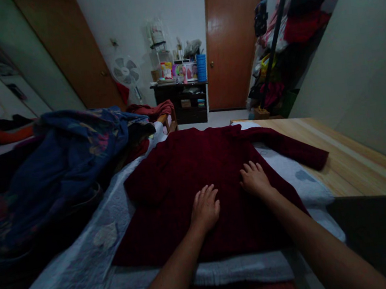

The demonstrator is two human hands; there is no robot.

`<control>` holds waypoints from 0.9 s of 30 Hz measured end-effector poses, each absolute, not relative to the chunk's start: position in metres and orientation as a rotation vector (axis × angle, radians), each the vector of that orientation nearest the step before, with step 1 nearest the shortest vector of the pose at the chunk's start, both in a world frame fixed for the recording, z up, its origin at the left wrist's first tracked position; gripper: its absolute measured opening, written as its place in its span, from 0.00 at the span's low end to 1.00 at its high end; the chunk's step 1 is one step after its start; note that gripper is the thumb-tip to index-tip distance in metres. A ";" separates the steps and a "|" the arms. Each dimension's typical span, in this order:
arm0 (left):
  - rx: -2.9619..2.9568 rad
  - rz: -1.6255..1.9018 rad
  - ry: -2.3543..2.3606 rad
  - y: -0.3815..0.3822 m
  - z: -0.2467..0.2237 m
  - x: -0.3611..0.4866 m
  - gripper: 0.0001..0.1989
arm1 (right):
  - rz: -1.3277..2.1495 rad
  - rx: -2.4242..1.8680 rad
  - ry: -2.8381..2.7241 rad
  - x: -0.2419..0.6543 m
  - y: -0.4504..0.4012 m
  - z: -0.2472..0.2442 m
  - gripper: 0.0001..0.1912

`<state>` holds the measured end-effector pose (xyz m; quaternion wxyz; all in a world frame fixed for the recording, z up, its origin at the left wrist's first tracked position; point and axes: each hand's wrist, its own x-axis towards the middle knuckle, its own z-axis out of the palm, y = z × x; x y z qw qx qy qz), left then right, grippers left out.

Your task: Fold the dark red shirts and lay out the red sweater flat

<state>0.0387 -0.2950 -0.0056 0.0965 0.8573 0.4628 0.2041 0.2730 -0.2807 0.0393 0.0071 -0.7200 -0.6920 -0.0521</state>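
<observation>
A dark red long-sleeved garment (212, 161) lies spread out in front of me on a pale patterned cloth (107, 236). Its right-hand sleeve reaches out over a wooden board, while the left-hand sleeve appears folded in over the body. My left hand (206, 209) rests palm down near the garment's middle, fingers stretched out. To the right, my right hand (255, 179) lies on the same fabric, its fingers spread and slightly bent. Neither hand grips anything.
Clothes, among them a blue floral garment (61, 147), are heaped at the left. The wooden board (350, 147) extends to the right. Beyond stand a white fan (126, 71), a dark cabinet (182, 101) and a brown door (232, 39). Clothes (305, 25) hang at the far right.
</observation>
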 end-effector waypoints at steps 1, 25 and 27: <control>2.539 0.607 1.370 -0.295 -0.006 0.039 0.21 | -0.206 -2.260 -2.145 0.283 -0.277 0.043 0.24; 2.572 0.571 1.385 -0.294 -0.007 0.038 0.20 | 0.192 -2.372 -1.487 0.369 -0.199 0.072 0.20; 2.579 0.565 1.386 -0.294 -0.008 0.038 0.20 | 0.215 -2.377 -1.467 0.370 -0.185 0.073 0.21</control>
